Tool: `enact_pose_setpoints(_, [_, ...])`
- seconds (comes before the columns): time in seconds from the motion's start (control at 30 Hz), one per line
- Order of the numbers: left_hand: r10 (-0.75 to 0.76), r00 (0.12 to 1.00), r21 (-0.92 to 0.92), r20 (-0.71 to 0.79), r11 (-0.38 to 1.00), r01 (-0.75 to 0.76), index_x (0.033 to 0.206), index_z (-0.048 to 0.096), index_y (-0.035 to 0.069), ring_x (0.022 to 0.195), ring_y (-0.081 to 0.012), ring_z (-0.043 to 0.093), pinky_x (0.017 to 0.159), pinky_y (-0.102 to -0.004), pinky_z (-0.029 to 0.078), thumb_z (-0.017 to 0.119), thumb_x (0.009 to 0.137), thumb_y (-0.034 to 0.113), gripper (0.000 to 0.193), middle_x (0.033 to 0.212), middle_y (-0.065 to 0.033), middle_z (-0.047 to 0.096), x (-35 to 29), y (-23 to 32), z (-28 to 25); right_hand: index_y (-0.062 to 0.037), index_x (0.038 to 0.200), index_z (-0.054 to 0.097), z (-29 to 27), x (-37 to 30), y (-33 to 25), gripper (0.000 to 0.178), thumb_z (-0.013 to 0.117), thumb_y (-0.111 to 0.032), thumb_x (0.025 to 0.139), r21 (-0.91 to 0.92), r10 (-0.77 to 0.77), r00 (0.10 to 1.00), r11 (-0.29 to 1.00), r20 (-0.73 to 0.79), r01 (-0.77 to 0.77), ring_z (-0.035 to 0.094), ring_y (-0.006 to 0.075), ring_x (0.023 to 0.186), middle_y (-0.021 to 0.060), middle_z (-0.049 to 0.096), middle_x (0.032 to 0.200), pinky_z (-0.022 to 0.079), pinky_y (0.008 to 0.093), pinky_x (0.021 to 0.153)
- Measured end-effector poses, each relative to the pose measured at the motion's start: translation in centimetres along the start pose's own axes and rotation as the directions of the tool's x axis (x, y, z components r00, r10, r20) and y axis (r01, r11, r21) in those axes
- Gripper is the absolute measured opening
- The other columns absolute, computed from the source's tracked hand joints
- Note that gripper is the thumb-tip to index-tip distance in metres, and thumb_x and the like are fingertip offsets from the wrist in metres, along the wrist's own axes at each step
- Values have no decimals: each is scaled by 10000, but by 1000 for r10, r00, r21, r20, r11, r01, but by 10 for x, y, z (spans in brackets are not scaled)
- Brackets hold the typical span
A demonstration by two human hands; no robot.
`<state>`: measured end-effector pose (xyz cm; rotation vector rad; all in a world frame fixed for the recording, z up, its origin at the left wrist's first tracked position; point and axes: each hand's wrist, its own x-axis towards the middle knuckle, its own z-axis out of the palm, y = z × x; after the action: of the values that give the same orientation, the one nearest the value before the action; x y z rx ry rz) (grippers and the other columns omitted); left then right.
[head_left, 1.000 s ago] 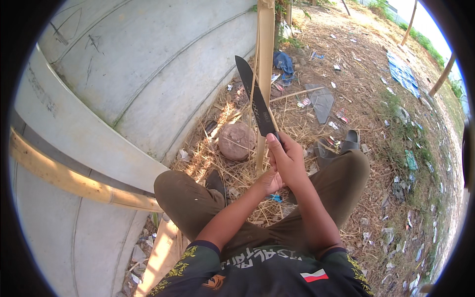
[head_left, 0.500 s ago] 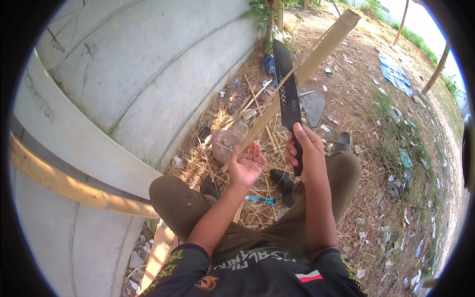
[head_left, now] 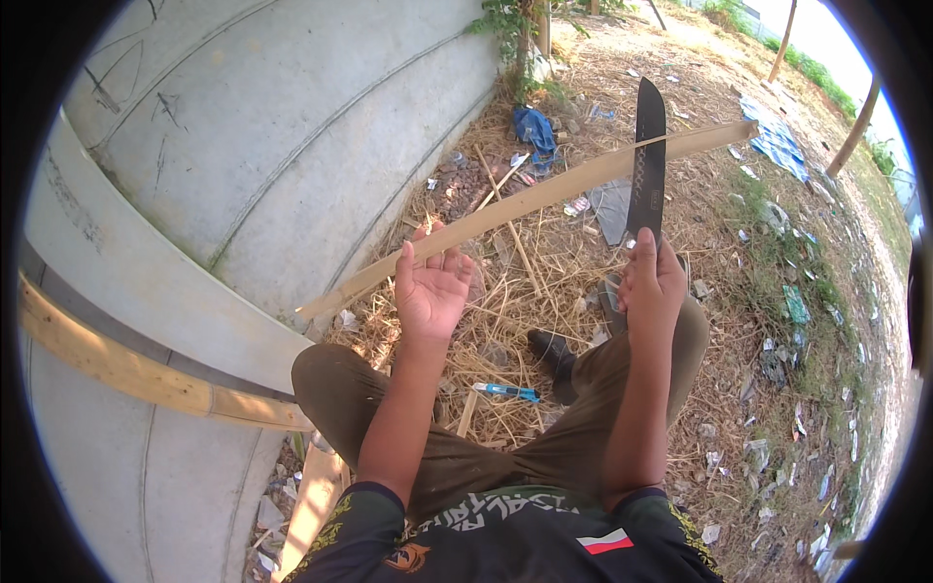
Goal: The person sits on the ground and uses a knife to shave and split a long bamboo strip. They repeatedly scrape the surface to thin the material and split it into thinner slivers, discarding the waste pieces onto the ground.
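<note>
A long, pale split-bamboo slat (head_left: 544, 194) slants across in front of me, its right end higher and farther away. My left hand (head_left: 432, 291), palm up, holds it near the lower left end, with the thumb on the near side and the fingers behind. In my right hand (head_left: 653, 287) is a large knife (head_left: 649, 185) with a black blade, pointing up and away. The blade crosses the slat near its right end; whether it bites into the wood I cannot tell. The knife's handle is mostly hidden by my fingers.
A blue cutter (head_left: 505, 392) lies on straw between my legs. A grey wall (head_left: 321, 126) and bamboo pole (head_left: 146, 364) stand at left. Grey flat pieces (head_left: 610, 209), a blue plastic bag (head_left: 533, 131) and a blue sheet (head_left: 775, 141) lie on the littered ground.
The slat has swung from a steep slant to a flatter one, its right end moving right and down. My left hand has shifted left and up, and the knife has moved right.
</note>
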<state>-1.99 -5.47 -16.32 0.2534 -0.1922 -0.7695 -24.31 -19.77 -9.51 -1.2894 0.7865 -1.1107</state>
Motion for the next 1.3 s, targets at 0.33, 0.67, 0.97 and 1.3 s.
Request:
enact_pose_setpoints(0.33, [544,719,437,432,571,-695,1169,593,65,1185,-296,582,1069,-467,444,495,1017,478,451,1189,-110,637,-12,88,38,-41,892,547,37,-11,33,278,529,-292,1010,-788,-264,935,511,236,343,651,402,633,194,654,678,474,510,558])
enact_pose_setpoints(0.67, [741,662,336,113,598,-727,769,384,169,544,-84,261,549,-239,282,541,1020,421,389,643,57,283,-42,122,51,-62,894,531,101,-69,127,162,645,-175,871,-650,-379,703,279,602,707,678,272,683,101,628,790,535,385,546])
enact_pose_setpoints(0.97, [797,569,500,203,416,-760,748,349,164,507,-79,209,481,-239,207,500,983,591,510,621,47,242,-53,110,60,-22,1038,536,74,-32,219,235,627,-181,890,-956,124,959,186,254,229,726,296,695,186,693,848,575,413,599])
enact_pose_setpoints(1.3, [802,579,496,145,448,-744,747,389,160,528,-88,199,494,-253,191,520,1004,525,465,616,50,244,-55,137,58,41,858,600,91,-18,211,392,527,-323,983,-710,616,724,657,310,-255,674,441,823,252,664,771,519,523,737])
